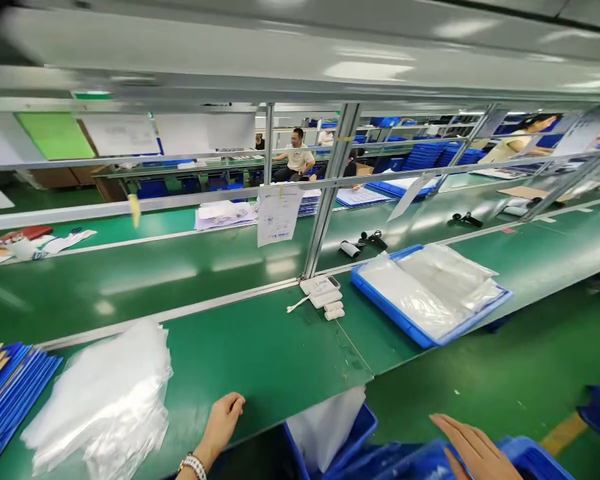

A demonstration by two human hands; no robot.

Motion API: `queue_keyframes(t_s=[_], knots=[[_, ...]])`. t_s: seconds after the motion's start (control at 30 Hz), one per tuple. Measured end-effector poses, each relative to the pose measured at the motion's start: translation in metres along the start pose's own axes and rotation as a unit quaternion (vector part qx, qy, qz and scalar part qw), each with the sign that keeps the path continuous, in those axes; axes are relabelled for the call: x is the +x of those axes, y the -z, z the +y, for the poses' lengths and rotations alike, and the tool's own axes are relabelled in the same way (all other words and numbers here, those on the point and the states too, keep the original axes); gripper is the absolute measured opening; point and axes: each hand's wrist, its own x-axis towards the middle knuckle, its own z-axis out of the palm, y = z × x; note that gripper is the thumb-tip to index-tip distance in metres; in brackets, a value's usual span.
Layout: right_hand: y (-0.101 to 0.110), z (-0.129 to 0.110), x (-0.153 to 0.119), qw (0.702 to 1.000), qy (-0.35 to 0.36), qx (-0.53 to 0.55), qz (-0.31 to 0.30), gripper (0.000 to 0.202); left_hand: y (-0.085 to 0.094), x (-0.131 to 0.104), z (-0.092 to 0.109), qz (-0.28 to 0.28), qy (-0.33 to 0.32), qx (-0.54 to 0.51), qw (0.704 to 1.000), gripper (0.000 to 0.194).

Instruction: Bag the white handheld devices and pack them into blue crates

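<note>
My left hand (pixel 223 420), a beaded bracelet on its wrist, rests with curled fingers on the front edge of the green workbench (pixel 260 353), holding nothing. It lies just right of a loose pile of clear plastic bags (pixel 105 400). My right hand (pixel 473 447) is flat, fingers together and stretched out, over a blue plastic bin (pixel 530 460) below the bench edge. It grips nothing. Between the hands a second blue bin (pixel 365 423) holds a white sheet (pixel 325 427).
A blue tray (pixel 405 320) filled with clear bags sits right of centre. Small white devices (pixel 323 293) lie by an aluminium post (pixel 330 187). Blue folders (pixel 7 387) are stacked at far left. Hanging papers (pixel 277 213), a green conveyor (pixel 130 273), and seated people (pixel 297 157) are beyond.
</note>
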Motion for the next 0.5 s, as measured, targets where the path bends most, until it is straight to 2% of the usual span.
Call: queue_keyframes(t_s=[0.13,0.2,0.27,0.37,0.5], knots=[[-0.063,0.087,0.089,1.0,-0.015,-0.01,0.004,0.033,-0.029,0.126,0.063,0.095,-0.09,0.149,0.98,0.048],[-0.099,0.137,0.13,0.999,-0.034,0.0,-0.021,0.034,-0.051,0.19,0.089,0.137,-0.121,0.206,0.961,0.053],[-0.133,0.191,0.172,0.996,-0.066,0.003,-0.064,0.036,-0.076,0.243,0.105,0.152,-0.147,0.247,0.946,0.056],[-0.179,0.267,0.237,0.983,-0.12,-0.026,-0.137,0.039,-0.108,0.291,0.109,0.163,-0.138,0.298,0.93,0.056],[-0.245,0.349,0.314,0.965,-0.169,-0.069,-0.185,0.041,-0.128,0.31,0.089,0.159,-0.095,0.353,0.917,0.057]])
